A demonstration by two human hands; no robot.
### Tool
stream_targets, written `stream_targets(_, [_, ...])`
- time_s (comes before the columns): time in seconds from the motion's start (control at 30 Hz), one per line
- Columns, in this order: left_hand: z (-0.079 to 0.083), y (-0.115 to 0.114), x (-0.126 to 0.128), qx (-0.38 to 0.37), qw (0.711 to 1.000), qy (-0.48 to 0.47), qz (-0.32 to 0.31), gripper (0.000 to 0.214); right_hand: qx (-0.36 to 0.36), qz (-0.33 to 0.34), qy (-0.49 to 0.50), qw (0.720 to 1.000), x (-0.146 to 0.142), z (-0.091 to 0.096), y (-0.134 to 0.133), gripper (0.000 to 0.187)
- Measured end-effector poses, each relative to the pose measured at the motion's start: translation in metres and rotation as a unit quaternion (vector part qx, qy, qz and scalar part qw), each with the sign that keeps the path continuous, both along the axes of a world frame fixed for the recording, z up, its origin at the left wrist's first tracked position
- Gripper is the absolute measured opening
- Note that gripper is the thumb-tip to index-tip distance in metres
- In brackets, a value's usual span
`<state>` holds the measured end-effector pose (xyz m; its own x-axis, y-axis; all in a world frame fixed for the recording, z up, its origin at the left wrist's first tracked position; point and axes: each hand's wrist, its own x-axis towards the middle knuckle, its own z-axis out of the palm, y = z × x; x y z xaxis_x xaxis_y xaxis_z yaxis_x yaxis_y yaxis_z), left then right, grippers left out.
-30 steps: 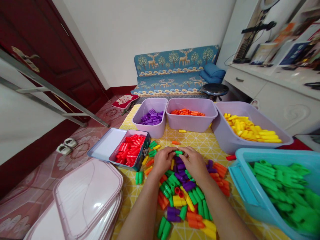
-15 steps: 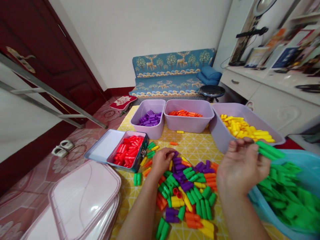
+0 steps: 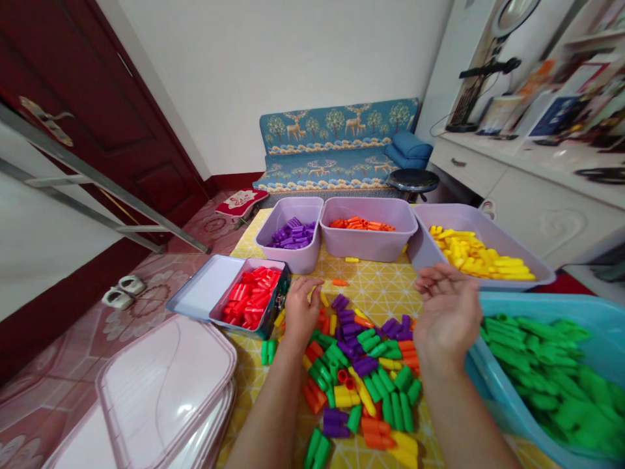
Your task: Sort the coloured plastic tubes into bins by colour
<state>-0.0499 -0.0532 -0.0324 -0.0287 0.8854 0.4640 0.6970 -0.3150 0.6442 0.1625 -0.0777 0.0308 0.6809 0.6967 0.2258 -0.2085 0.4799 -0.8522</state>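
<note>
Right hand (image 3: 444, 316) hovers open, palm up, beside a turquoise tub (image 3: 598, 319); left hand (image 3: 301, 309), grip unclear, hangs above coloured pieces (image 3: 351, 329).

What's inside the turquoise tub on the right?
The turquoise tub holds a heap of green pieces. Only the ones on top show; they cover the tub's bottom, so whatever lies deeper in the heap can't be seen.

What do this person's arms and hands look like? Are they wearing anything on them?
The left forearm and right forearm are bare, with no sleeves in view, and look narrower toward the wrists. The left grip and right grip are gloveless. I see no watch or bracelet.
</note>
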Motion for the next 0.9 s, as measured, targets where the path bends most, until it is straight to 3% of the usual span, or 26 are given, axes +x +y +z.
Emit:
stream_targets(0.07, [0.000, 0.000, -0.006, 0.000, 0.994, 0.085, 0.071, 0.024, -0.069, 0.051, -0.116, 0.990, -0.003, -0.017, 0.008, 0.039])
stream_targets(0.13, [-0.003, -0.001, -0.007, -0.025, 0.980, 0.165, 0.111, 0.034, -0.137, 0.116, -0.263, 0.948, -0.004, -0.037, 0.014, 0.040])
stream_targets(0.27, [-0.008, -0.003, 0.002, -0.081, 0.955, 0.256, 0.127, 0.044, -0.194, 0.171, -0.480, 0.838, -0.005, -0.071, 0.021, 0.045])
stream_targets(0.37, [-0.010, -0.002, 0.007, -0.106, 0.943, 0.288, 0.125, 0.041, -0.196, 0.178, -0.541, 0.798, -0.006, -0.083, 0.022, 0.047])
stream_targets(0.5, [-0.009, -0.002, 0.007, -0.120, 0.946, 0.282, 0.106, 0.031, -0.196, 0.175, -0.561, 0.785, -0.006, -0.086, 0.022, 0.045])
stream_targets(0.67, [-0.010, -0.004, 0.013, -0.129, 0.974, 0.176, 0.068, 0.034, -0.179, 0.167, -0.568, 0.786, -0.007, -0.089, 0.023, 0.038])
stream_targets(0.77, [-0.014, -0.004, 0.021, -0.141, 0.987, 0.074, -0.002, 0.039, -0.174, 0.168, -0.568, 0.787, -0.008, -0.091, 0.024, 0.037])
stream_targets(0.9, [-0.017, -0.004, 0.027, -0.169, 0.978, -0.053, -0.107, 0.048, -0.176, 0.189, -0.561, 0.787, -0.009, -0.088, 0.023, 0.031])
